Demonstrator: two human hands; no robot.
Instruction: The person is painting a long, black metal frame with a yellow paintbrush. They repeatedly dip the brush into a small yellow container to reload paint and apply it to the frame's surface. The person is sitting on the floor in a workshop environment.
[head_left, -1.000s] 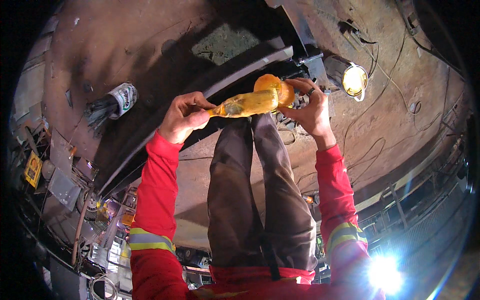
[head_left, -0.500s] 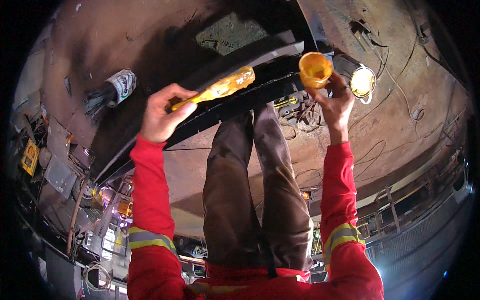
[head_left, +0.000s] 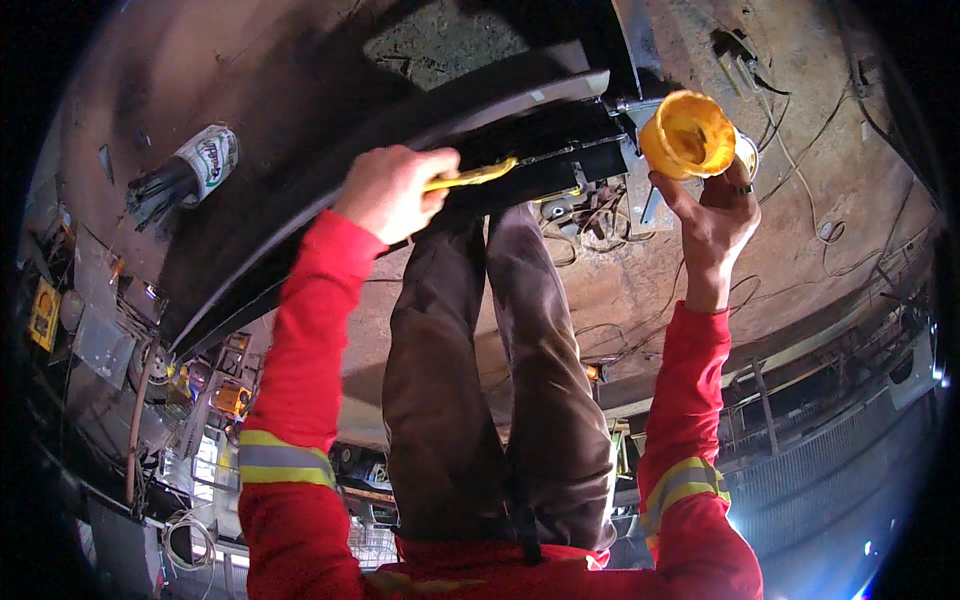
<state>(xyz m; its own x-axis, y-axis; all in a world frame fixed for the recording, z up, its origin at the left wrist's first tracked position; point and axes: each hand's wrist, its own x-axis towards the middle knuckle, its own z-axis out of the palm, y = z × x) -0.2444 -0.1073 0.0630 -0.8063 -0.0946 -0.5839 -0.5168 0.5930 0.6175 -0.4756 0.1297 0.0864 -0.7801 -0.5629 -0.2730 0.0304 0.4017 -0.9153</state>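
My left hand (head_left: 395, 192) is closed round the handle of a paintbrush (head_left: 475, 177) smeared with yellow-orange paste. Its head shows nearly edge-on, and the tip lies over the black metal beam (head_left: 430, 130); whether it touches cannot be made out. A yellow cup (head_left: 660, 140) is gripped from below by the fingers of my right hand (head_left: 718, 215). Its mouth tilts toward me, showing a thick yellow coating on the inner wall and some paste inside. The cup stands to the right of the brush, by the beam's right end.
A white labelled tub (head_left: 210, 160) lies on its side at left, dark rods (head_left: 160, 192) sticking out. A lit lamp (head_left: 747, 158) is partly hidden behind the cup. Cables (head_left: 800, 195) trail over the brown floor at right. Tools and cords (head_left: 600, 220) lie beyond my feet.
My left hand has moved right and turned over, bringing the brush edge-on above the beam. My right hand has shifted right with the cup, which now covers much of the lamp.
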